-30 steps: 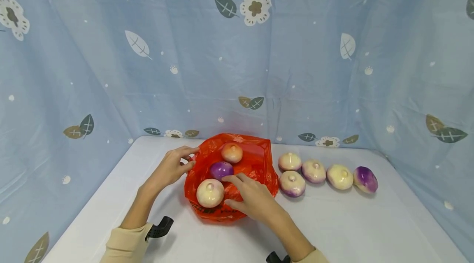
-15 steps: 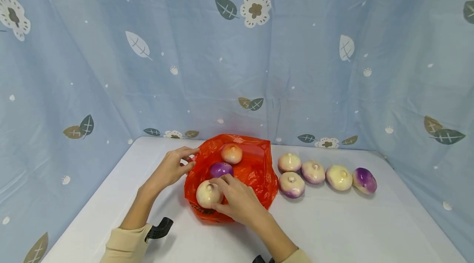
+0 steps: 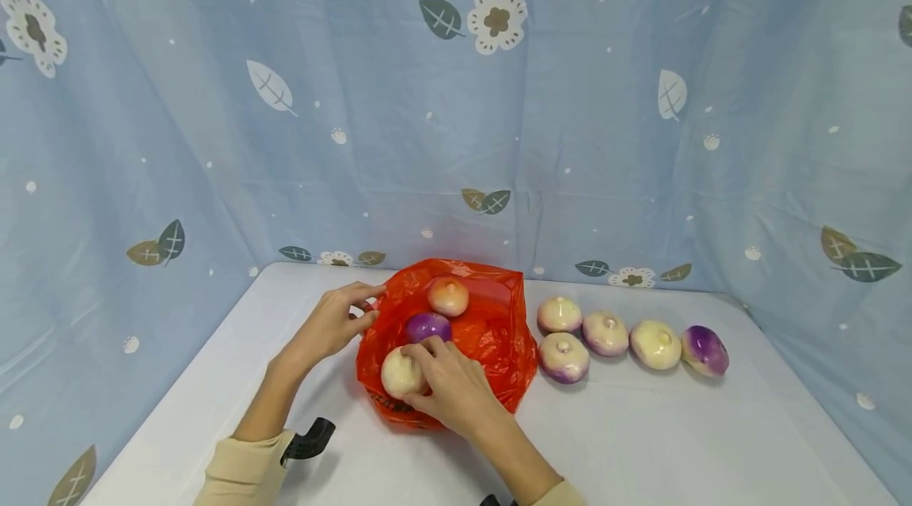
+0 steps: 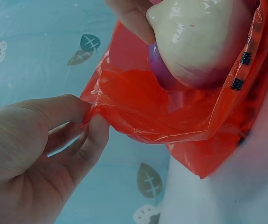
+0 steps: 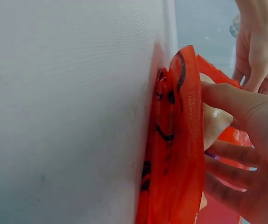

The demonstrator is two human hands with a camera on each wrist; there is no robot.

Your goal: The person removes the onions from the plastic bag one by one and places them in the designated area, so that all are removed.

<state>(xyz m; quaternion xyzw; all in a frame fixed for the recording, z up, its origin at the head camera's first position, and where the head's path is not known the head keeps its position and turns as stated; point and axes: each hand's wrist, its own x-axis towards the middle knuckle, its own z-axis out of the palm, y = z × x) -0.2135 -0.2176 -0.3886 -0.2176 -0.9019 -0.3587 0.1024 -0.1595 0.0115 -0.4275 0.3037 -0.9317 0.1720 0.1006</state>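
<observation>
Inside the red bag (image 3: 499, 348) on the worktop (image 3: 641, 431), I see the pale bulb (image 3: 399, 375) now gripped by the right hand (image 3: 457, 386) (a second ago its fingers hung just beside it), so it looks secured; the left hand (image 3: 329, 321) pinches the bag's rim.

Near pale bulb (image 3: 400, 374) partly covered by right hand (image 3: 452, 387); purple bulb (image 3: 427, 325) overlapped too, mostly hidden in left wrist view. Right wrist mount (image 3: 489, 501) cut off at head view's near edge. Print (image 5: 164, 136) on red bag (image 3: 492, 348) can't be read.
</observation>
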